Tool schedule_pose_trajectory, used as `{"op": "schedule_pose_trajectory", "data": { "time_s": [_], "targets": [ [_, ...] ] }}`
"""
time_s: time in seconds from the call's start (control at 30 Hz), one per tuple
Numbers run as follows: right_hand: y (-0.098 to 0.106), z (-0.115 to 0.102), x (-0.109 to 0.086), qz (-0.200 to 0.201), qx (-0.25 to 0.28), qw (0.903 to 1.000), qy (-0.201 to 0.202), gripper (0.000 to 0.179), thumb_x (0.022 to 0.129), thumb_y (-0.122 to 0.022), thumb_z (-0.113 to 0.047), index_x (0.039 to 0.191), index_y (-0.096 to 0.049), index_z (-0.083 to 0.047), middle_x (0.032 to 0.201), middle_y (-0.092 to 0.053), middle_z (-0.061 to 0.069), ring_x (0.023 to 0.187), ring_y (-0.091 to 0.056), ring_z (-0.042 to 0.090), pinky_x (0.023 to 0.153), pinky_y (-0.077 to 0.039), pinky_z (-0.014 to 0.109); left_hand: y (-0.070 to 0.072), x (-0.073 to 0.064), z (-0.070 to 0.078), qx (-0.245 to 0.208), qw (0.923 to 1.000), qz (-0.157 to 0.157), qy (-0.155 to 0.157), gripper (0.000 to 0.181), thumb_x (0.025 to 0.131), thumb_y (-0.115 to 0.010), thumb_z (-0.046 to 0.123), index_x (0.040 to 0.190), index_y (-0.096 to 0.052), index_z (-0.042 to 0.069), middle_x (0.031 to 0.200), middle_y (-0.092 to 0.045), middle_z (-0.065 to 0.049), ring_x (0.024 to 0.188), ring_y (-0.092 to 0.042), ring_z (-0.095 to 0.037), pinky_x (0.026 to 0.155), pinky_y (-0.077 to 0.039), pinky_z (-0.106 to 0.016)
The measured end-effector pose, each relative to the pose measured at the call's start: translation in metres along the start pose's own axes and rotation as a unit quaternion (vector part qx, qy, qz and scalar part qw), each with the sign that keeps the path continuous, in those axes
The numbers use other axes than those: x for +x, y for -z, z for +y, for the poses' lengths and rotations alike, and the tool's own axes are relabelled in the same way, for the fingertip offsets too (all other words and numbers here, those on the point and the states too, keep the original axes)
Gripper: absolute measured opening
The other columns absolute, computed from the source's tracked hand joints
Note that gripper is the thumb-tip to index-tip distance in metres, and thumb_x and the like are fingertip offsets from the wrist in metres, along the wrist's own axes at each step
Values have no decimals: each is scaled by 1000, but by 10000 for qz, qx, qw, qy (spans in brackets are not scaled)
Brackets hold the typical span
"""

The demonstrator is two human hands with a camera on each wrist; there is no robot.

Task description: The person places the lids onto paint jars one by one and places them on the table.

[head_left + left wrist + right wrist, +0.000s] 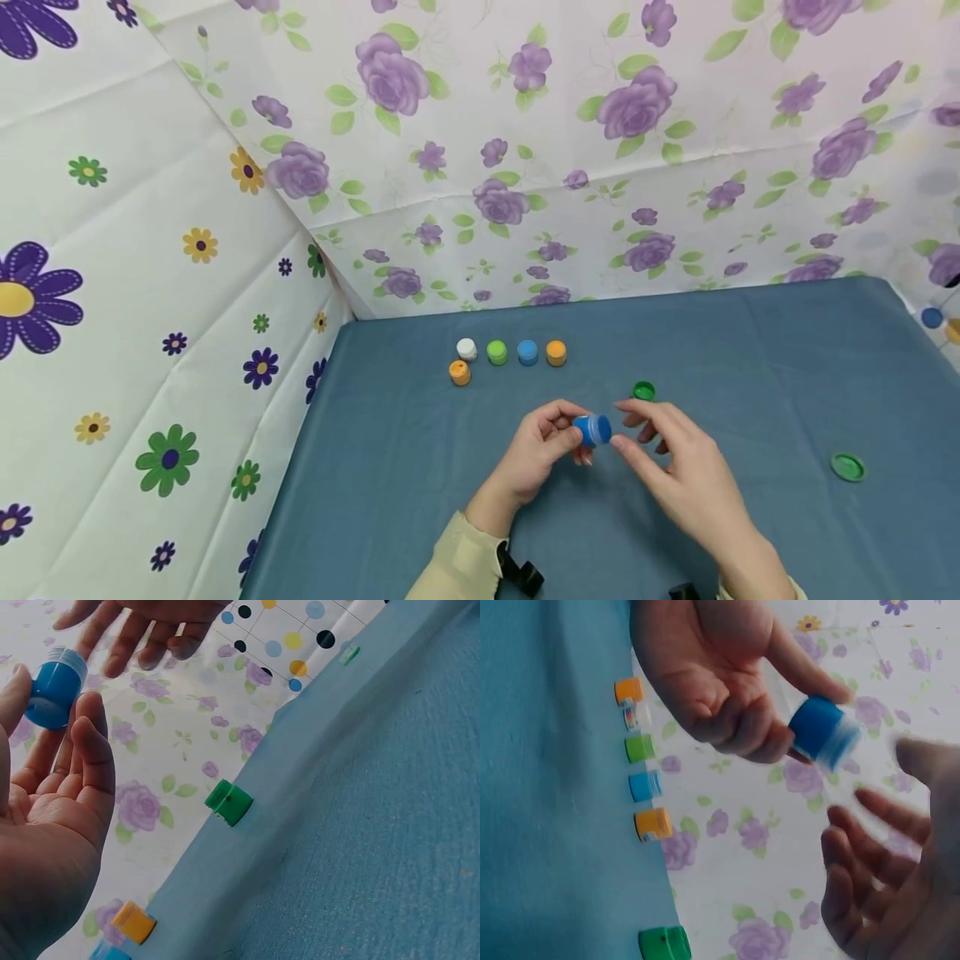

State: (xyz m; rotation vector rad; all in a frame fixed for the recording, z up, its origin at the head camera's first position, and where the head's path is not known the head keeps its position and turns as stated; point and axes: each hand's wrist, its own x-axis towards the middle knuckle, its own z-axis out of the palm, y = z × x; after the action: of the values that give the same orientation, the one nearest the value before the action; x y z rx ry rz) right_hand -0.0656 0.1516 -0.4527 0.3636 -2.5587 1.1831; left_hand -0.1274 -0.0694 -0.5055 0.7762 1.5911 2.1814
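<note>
A small blue jar [592,429] with a clear ribbed band near its end is pinched between the thumb and fingers of my left hand [534,454]. It is tilted, the clear end facing right. My right hand [686,471] is just to its right, thumb and fingers spread apart. In the right wrist view a gap shows between the right hand [889,862] and the blue jar [821,733]. Behind the hands, an uncovered green jar [643,390] stands on the table. A green lid [848,467] lies to the right.
Toward the back of the blue-grey tabletop [390,467] stand a white jar [467,349], a light green jar [497,352], another blue jar [527,352] and an orange jar [556,352]. A second orange jar [460,372] is in front of the white one. Flowered cloth [450,208] hangs behind.
</note>
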Motion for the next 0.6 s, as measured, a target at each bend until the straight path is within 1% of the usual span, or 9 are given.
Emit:
{"op": "schedule_pose_trajectory", "data": {
  "time_s": [0.03, 0.1, 0.13, 0.2, 0.27, 0.37, 0.5, 0.53, 0.6],
  "targets": [
    [0, 1, 1, -59, -42, 9996, 257, 42, 101, -79, -22, 141, -67, -28, 118, -66, -11, 92, -60, 5, 72, -54, 30, 0, 0, 0, -2, 10000, 2, -16, 53, 112, -63, 29, 128, -53, -21, 91, -68, 1, 76, -67, -8, 73, -55, -25],
    [-1, 3, 2, -213, -113, 9973, 699, 57, 97, -83, -16, 148, -63, -30, 128, -63, -9, 100, -61, 6, 76, -55, 30, 1, 0, 0, -22, 10000, -21, -44, 58, 111, -62, 32, 128, -53, -22, 89, -69, 1, 76, -67, -8, 71, -55, -26],
    [-2, 4, 2, -285, -134, 9959, 847, 59, 96, -84, -14, 148, -63, -30, 129, -62, -9, 103, -62, 8, 77, -55, 30, 1, 0, 0, -30, 10000, -35, -35, 59, 111, -63, 33, 127, -52, -23, 89, -69, 1, 76, -67, -8, 71, -55, -26],
    [-4, 3, 4, -387, -204, 9943, 975, 54, 96, -83, -12, 145, -65, -27, 129, -62, -8, 107, -62, 10, 81, -55, 32, 2, -1, 0, -26, 10000, -54, -11, 62, 109, -66, 33, 127, -51, -24, 91, -70, 2, 76, -68, -7, 72, -56, -25],
    [-6, 1, 5, -487, -326, 9948, 835, 41, 100, -78, -16, 140, -68, -24, 121, -63, -9, 105, -62, 11, 81, -55, 35, 4, -1, 1, -34, 10000, -41, 54, 62, 107, -71, 30, 127, -50, -24, 95, -71, 3, 79, -69, -7, 74, -57, -24],
    [-9, -4, 8, -701, -482, 9960, 264, 26, 108, -68, -31, 131, -69, -19, 108, -61, -10, 95, -57, 11, 75, -52, 36, 5, -1, 1, 28, 9999, -15, 140, 62, 101, -79, 26, 128, -52, -23, 103, -73, 4, 86, -71, -6, 79, -60, -24],
    [-13, -9, 13, -998, -431, 9932, -426, 33, 112, -56, -44, 121, -69, -15, 97, -55, -7, 82, -50, 11, 68, -46, 33, 6, 0, 2, 212, 9997, 0, 75, 45, 98, -81, 8, 126, -58, -19, 108, -74, 2, 92, -72, -8, 81, -61, -25],
    [-15, -10, 14, -1024, -420, 9926, -492, 33, 113, -54, -45, 119, -69, -15, 96, -55, -7, 80, -50, 11, 67, -46, 32, 5, 0, 2, 359, 9994, -1, 3, 39, 96, -81, 2, 123, -61, -17, 107, -74, -2, 90, -71, -8, 79, -61, -24],
    [-19, -10, 16, -948, -443, 9938, -382, 26, 114, -56, -40, 111, -68, -17, 95, -53, -6, 78, -48, 11, 66, -45, 32, 3, 1, 1, 838, 9964, -19, -121, 30, 91, -82, -8, 117, -66, -12, 110, -74, -9, 88, -69, -7, 76, -61, -26]
  ]
}}
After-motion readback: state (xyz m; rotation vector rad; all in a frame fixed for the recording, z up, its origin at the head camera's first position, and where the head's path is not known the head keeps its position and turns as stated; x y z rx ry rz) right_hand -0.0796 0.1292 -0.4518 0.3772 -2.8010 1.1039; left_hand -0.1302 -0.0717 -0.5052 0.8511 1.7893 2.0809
